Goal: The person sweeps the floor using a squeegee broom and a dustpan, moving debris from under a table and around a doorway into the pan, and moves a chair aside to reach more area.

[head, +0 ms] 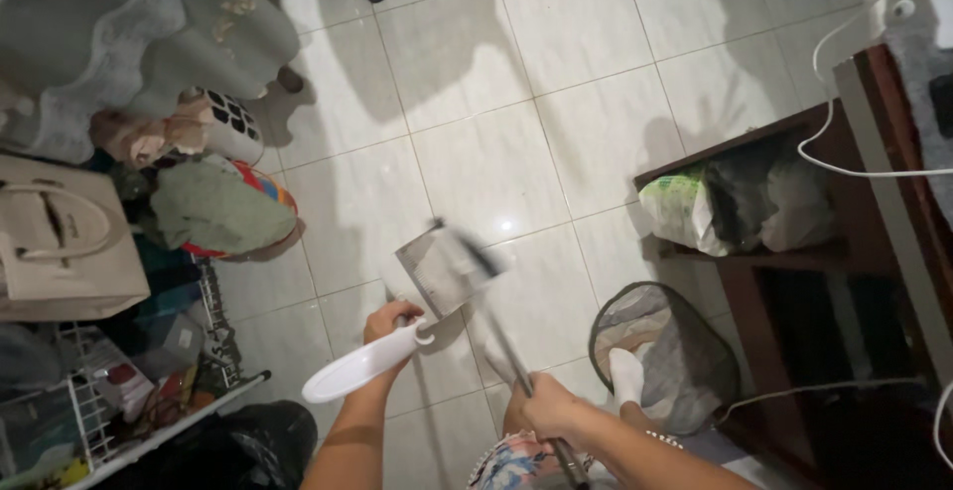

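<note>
Looking down past our own arms, we see our right hand (549, 409) closed around the dark handle of a broom (501, 336), low in the picture and just right of the dustpan, which we take as our landmark. The handle runs up and left from that fist, and its dark head, blurred, lies across the top edge of the dustpan's tray. Our left hand (389, 321) is wrapped around the neck of the dustpan (442, 272), where its long white handle meets the grey tray; the white handle sticks out down and left of the hand, while the tray is tipped up and to the right of it. Right of the dustpan and below it, a foot in a white sock (625, 376) rests on an oval rug (685, 351) of grey and tan. Further right of the dustpan stands a dark wooden shelf unit (754, 252) with a pale bag (685, 210) and darker bundles on its shelf, and a white cable (844, 167) trails across its top. Left of the dustpan we find a heap of cloth and a green bundle (213, 207), a beige handbag (65, 242) beyond them, and a white wire rack (89, 420) below that. Above the dustpan stretches the pale tiled floor (556, 73), and up at the far left of it lies a grey mat (149, 23).
</note>
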